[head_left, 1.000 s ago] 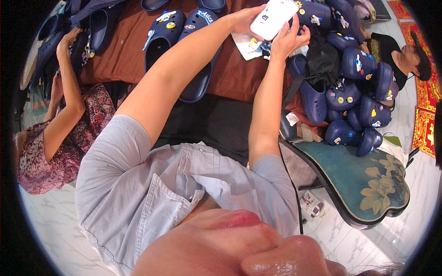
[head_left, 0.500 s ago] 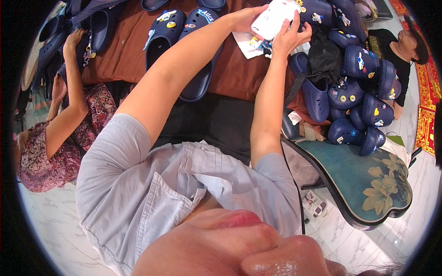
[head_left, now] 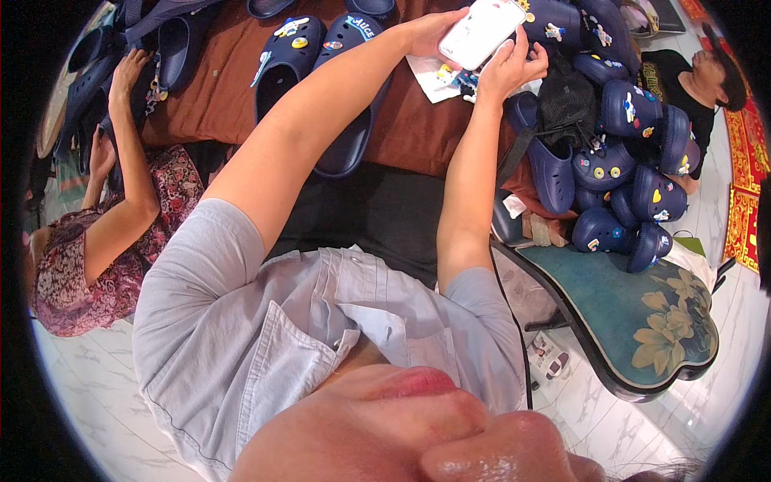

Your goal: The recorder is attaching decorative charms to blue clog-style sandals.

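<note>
Up top, I see one white phone (head_left: pixel 483 30), long axis running lower left to upper right. Left hand (head_left: pixel 430 32) and right hand (head_left: pixel 514 68) both grip its edges with curled fingers, above two navy clogs (head_left: pixel 321 72).

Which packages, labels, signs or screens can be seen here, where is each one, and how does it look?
Phone: held in both hands, left hand and right hand, above the brown table; a white rounded rectangle, only its back shows, screen hidden.
Paper sheet: lying flat on the brown tablecloth under the phone; white, with small coloured pictures.
Red panel: at the right edge by the floor; red with golden ornament.
</note>
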Tool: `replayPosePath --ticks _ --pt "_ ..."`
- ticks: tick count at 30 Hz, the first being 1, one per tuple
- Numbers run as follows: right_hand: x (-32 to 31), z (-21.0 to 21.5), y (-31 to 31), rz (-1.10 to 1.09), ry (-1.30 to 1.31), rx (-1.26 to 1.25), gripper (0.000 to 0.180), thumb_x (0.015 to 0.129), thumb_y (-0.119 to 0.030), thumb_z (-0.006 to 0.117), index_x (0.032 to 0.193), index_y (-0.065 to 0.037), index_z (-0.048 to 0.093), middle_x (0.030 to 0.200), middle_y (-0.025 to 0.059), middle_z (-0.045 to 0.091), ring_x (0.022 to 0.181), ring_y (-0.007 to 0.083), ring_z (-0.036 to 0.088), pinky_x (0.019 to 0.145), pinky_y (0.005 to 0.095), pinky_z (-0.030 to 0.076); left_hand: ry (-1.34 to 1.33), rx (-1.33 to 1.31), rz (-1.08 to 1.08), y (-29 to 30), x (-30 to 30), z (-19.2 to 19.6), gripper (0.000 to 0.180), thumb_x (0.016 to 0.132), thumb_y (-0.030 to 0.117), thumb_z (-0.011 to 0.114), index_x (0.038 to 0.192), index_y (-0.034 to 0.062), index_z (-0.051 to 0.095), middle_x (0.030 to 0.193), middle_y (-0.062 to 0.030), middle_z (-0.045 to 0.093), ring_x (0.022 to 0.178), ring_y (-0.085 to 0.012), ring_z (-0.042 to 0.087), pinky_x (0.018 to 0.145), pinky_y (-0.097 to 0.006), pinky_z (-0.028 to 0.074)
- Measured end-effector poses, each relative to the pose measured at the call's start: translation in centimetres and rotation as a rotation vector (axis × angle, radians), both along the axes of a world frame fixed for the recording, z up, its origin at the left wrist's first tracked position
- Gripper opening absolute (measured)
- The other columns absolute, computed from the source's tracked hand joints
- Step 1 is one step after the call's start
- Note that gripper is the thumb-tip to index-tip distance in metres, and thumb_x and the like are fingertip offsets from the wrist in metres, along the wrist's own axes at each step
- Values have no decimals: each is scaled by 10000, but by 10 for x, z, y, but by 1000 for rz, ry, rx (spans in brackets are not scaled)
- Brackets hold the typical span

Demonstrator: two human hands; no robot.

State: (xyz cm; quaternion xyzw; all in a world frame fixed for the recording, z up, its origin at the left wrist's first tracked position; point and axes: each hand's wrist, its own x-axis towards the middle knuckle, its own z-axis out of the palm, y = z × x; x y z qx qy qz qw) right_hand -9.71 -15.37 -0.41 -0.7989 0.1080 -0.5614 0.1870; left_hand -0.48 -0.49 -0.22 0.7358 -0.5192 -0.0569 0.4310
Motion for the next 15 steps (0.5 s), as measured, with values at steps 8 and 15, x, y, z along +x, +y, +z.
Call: replayPosePath --ticks 8,15 --pt "-2 -1 -1 9 45 -37 362 856 -104 590 1216 -144 610 1207 220 351 1027 335 348 921 431 334 42 -45 -54 0 -5 5 927 639 202 868 1370 6 333 1214 -127 593 1127 -222 559 960 -329 447" --pt "1 3 8 28 100 -17 391 861 -150 606 1251 -161 579 1228 229 326 1056 351 334 947 454 319 1153 -246 -239 3 5 -3 925 632 224 869 1357 0 339 1230 -105 583 1136 -203 547 966 -325 450"
